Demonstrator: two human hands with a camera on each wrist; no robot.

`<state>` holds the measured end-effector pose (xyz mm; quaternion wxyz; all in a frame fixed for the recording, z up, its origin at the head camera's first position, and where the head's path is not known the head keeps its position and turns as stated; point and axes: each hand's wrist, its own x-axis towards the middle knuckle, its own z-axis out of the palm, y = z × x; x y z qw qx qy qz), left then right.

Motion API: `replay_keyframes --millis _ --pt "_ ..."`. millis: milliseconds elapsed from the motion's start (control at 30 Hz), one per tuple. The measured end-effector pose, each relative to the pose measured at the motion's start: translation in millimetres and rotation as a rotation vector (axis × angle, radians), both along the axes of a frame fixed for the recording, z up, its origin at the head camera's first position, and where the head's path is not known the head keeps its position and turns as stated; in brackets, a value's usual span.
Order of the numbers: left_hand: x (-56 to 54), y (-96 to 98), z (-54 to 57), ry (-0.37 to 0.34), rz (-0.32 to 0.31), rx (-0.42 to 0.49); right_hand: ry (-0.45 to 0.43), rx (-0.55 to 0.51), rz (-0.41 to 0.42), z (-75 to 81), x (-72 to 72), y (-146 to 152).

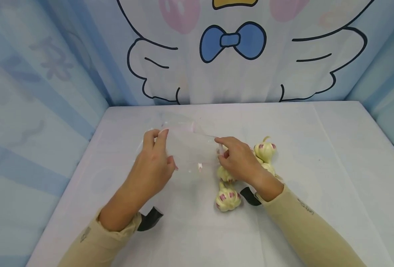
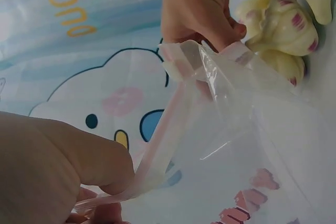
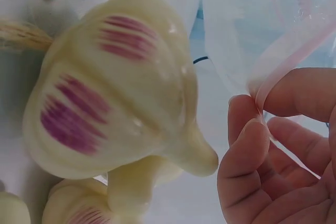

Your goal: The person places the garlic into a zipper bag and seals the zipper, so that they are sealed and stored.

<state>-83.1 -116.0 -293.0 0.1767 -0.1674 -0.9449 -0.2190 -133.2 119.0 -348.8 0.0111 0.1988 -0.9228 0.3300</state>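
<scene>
A clear zip bag (image 1: 193, 148) with pink printing and a pinkish zip strip is stretched between my two hands. My left hand (image 1: 153, 167) pinches one end of its mouth between thumb and fingers. The other end of the mouth is pinched by my right hand (image 1: 240, 159), as the right wrist view shows at the zip strip (image 3: 294, 59). In the left wrist view the bag's mouth (image 2: 168, 124) gapes slightly. Several garlic bulbs (image 1: 228, 198) with purple marks lie beside and partly behind my right hand. One large bulb (image 3: 115, 87) fills the left of the right wrist view.
The white tabletop (image 1: 333, 207) spreads around both hands. A curtain (image 1: 230, 81) printed with a cartoon duck and a blue bow tie hangs behind its far edge, with more curtain (image 1: 33, 148) at the left. Black straps (image 1: 150, 218) stick out at my cuffs.
</scene>
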Motion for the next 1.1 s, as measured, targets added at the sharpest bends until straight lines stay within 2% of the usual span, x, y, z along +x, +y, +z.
replay_keyframes --millis 100,233,433,600,833,1100 --pt "1.8 0.3 1.1 -0.025 -0.017 -0.009 0.001 -0.001 0.001 -0.5 -0.7 2" --pt "6.5 0.7 5.3 -0.093 -0.036 -0.054 -0.020 -0.017 -0.006 -0.4 -2.7 4" --pt "13.4 2.8 10.5 -0.120 -0.074 -0.119 -0.067 -0.032 -0.018 -0.6 -4.0 8" --pt "12.8 1.8 9.8 -0.157 -0.103 -0.054 -0.061 -0.036 -0.006 -2.0 -4.7 8" --pt "6.5 3.0 5.2 -0.140 -0.152 -0.008 -0.055 -0.047 0.003 -1.9 -6.6 7" --pt "-0.1 1.8 5.0 -0.227 -0.189 0.033 -0.057 -0.050 -0.003 -2.5 -8.7 8"
